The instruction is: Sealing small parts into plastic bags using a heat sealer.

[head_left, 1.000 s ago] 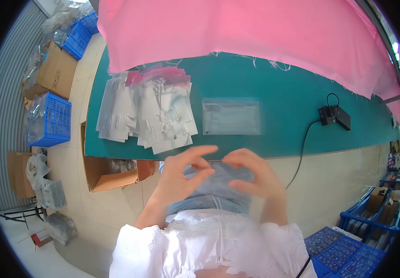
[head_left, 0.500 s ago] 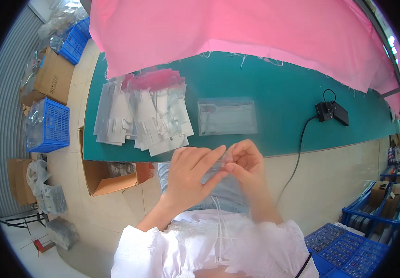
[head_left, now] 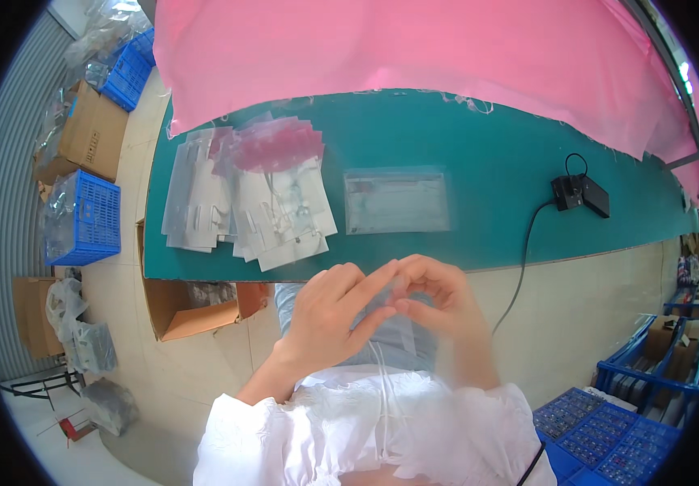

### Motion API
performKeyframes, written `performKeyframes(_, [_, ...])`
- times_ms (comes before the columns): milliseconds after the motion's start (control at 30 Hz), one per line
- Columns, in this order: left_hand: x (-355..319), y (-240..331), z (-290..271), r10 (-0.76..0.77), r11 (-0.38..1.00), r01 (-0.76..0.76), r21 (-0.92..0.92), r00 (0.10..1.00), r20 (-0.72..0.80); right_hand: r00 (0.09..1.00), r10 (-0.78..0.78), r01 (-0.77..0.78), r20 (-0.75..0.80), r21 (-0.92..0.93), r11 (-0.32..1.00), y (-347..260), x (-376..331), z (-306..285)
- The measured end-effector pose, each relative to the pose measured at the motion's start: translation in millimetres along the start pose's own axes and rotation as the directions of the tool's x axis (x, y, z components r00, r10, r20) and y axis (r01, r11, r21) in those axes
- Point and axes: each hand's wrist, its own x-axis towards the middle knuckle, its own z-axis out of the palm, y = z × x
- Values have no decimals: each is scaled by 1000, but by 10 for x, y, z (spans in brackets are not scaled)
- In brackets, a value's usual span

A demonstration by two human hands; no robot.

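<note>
Over my lap, just off the table's near edge, my left hand [head_left: 332,309] and my right hand [head_left: 438,295] meet at the fingertips. Both hands have their fingers bent inward, thumbs close together. Something small and see-through seems to be pinched between them, too faint to name. Beyond the hands, a stack of clear plastic sleeves [head_left: 395,202] lies flat on the green table [head_left: 479,154]. To the left of it are two overlapping piles of clear bags with white cards, the nearer-to-centre pile [head_left: 283,198] and the outer pile [head_left: 197,194].
Pink cloth [head_left: 414,49] hangs over the table's far side. A black device with a cable [head_left: 580,196] sits at the right. An open cardboard box [head_left: 199,316] is under the left edge. Blue crates [head_left: 94,217] stand on the left floor; blue trays of small parts [head_left: 609,433] are lower right.
My right hand has shifted slightly down and right, its fingers a little more bent. The left hand has dropped slightly. The things on the table look unmoved.
</note>
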Motion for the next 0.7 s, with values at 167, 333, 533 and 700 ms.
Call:
performKeyframes(167, [6,3,-21,31,998,-36,48,995,96,994,50,-71,99,220,973,29,-12,-33])
performKeyframes(333, [12,16,-6,-39,990,16,144,987,156,999,41,-45,17,312,949,119,-24,10])
performKeyframes(533, [-4,26,13,-79,989,54,135,979,188,995,-80,96,-58,353,931,214,2,79])
performKeyframes(700, [-29,-12,24,-100,986,67,156,971,215,987,-93,94,-129,4,996,163,-20,66])
